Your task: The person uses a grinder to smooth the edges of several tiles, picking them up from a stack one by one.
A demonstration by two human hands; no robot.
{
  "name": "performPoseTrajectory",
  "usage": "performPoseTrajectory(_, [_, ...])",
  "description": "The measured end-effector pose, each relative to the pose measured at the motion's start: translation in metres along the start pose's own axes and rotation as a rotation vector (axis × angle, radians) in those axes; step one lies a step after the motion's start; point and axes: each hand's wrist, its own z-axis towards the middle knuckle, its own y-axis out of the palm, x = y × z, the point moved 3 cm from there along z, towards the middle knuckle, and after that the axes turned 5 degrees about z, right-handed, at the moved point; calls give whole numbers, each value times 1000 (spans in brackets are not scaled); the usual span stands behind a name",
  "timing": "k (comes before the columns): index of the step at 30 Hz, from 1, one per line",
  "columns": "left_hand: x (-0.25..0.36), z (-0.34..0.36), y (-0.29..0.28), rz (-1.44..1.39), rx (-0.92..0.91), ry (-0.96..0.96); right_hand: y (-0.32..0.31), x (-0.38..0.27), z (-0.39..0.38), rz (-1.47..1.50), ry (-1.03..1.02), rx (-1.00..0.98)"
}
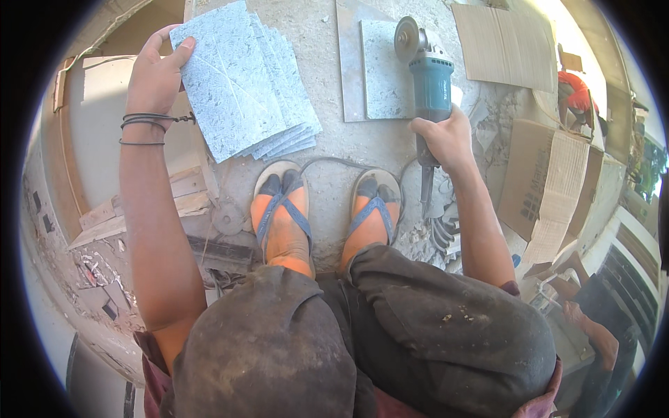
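My left hand [155,73] grips the left edge of a pale blue-grey tile [226,87], its thumb on the face. This tile lies over a fanned stack of similar tiles [300,104]. My right hand [446,136] is wrapped round the body of a teal angle grinder [432,87]. The grinder's disc [407,39] points away from me, above or against another tile [383,73]; I cannot tell if they touch. Under that tile lies a larger flat grey slab [351,63]. The grinder's cord [334,161] runs from its handle past my feet.
Flat cardboard [505,45] lies at the far right, and an open cardboard box [536,181] stands nearer. Wood pieces [185,198] and a loose disc [228,217] lie at left. Rubble [491,118] edges the right side. Someone in a red top [573,90] crouches beyond; another person's arm [592,334] shows lower right.
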Motion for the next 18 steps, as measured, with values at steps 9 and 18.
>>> performPoseTrajectory(9, [-30,10,8,215,74,71,7,1,5,-34,44,31])
performPoseTrajectory(18, [-21,13,8,592,94,97,9,16,-32,-81,57,18])
